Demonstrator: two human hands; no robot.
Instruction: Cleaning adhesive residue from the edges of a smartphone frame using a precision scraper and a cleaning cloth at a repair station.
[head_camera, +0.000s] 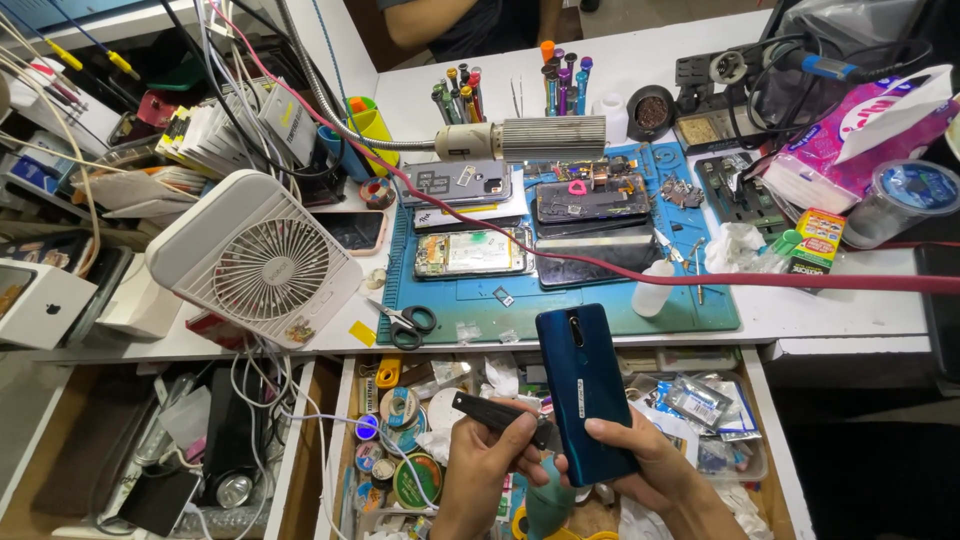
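Right hand (640, 455): wrapped around the lower end of a blue-green phone (585, 395), fingers curled over its edge, back cover facing up and the camera end pointing away from the body.
Left hand (490, 455): pinched shut on a thin dark pry tool (495, 412), whose tip sits right at the phone's left edge, near the seam.
Where the phone is: held in the air above the open drawer (770, 420), just in front of the worktop (850, 300), not resting on anything.
Slip risk: I'd say the tool could skid off the smooth, glossy back if it is pushed at a shallow angle, scratching the cover or jabbing the right hand's fingers behind it.
Crack risk: levering hard at one spot, with the phone unsupported, looks likely to bend or crack the back panel.
Drop risk: only one hand bears the phone; a sudden give at the seam could send it into the drawer's clutter of tape rolls (405, 440) and small bags.
Crowding: the red cable (700, 275) runs across the blue mat (560, 300) just beyond the phone, and the white fan (262, 262) and scissors (408, 322) sit near; a jerk upward might snag the cable.
Opened phones (530, 225) on the mat: well apart from the hands, but loose parts there could be knocked.
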